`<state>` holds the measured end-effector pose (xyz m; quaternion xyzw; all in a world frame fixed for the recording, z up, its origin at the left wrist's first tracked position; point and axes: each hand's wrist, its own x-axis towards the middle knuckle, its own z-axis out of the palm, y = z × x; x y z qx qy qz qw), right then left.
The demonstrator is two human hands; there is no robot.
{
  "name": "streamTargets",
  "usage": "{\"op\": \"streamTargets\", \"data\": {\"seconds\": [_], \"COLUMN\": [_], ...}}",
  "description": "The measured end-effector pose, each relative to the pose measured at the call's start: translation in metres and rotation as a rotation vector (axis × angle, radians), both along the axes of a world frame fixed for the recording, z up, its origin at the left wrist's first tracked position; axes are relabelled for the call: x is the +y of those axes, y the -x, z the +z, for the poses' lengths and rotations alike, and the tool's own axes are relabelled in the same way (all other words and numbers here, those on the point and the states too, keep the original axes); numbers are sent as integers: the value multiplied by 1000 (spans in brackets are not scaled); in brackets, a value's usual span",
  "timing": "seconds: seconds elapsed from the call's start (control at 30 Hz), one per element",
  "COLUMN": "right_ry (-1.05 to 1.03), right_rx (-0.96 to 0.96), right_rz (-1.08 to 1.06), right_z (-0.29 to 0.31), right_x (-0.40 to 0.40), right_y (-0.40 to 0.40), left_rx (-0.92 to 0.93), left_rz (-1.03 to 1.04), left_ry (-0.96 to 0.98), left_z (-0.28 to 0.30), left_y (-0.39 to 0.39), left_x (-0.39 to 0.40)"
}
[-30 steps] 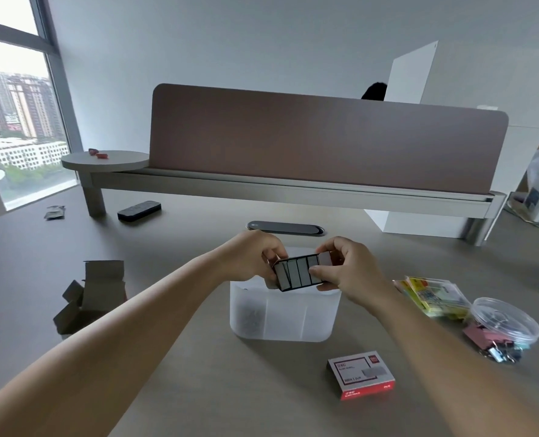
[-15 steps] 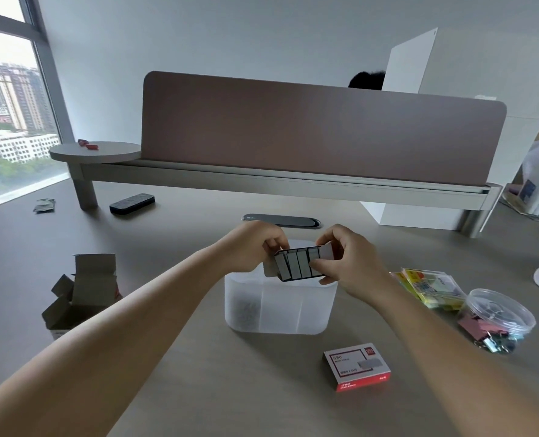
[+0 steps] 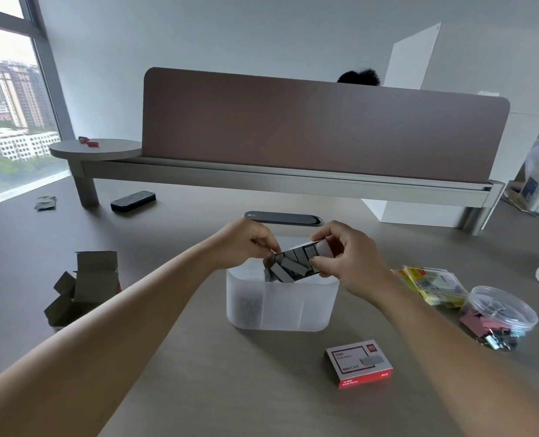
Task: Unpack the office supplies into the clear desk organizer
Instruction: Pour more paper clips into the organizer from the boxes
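Your right hand (image 3: 353, 263) pinches the staple tray (image 3: 302, 263), fingers (image 3: 320, 263) clamped on its near and far edges. Left hand (image 3: 246, 244) has curled fingers at the tray's left end; whether they grip the tray or the staple strips (image 3: 285, 269), cannot tell. Tray's long axis runs left-right, left end dipped. Clear desk organizer (image 3: 280, 304) sits directly below your fingers, strips sliding toward its middle section. Right hand probably controls the tilt. Unopened staple box (image 3: 359, 362) lies on tabletop (image 3: 198, 373), nearer you than the fingers.
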<state>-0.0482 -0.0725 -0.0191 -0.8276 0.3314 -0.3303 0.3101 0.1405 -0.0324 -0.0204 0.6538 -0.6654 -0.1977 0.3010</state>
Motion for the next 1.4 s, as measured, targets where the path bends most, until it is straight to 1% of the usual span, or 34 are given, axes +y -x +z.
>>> {"op": "streamTargets", "data": {"seconds": [0.2,0.53,0.7,0.9,1.13,1.27,1.4], "right_ry": [-21,16,2,-11,-23,-11,-37], "right_rx": [-23,28,34,23,33,47,14], "right_rz": [-18,-24,-14,-47,-38,-31,-32], "right_z": [-1,-2,-1,-2,-2,1,3], "right_x": [1,3,5,5,6,8,10], "right_y": [-4,-7,-6,-8,-7,-5,-3], "left_rx": [92,32,4,10,20,65,95], "left_rz": [-36,-32,-27,-21,-13,-1,0], "left_ry": [-16,-4,-4,2,9,18,26], "left_z": [2,-1,-4,-5,-5,-3,-1], "left_y": [2,3,2,1,2,3,5], "left_x": [2,1,0,-1,-2,-3,-4]}}
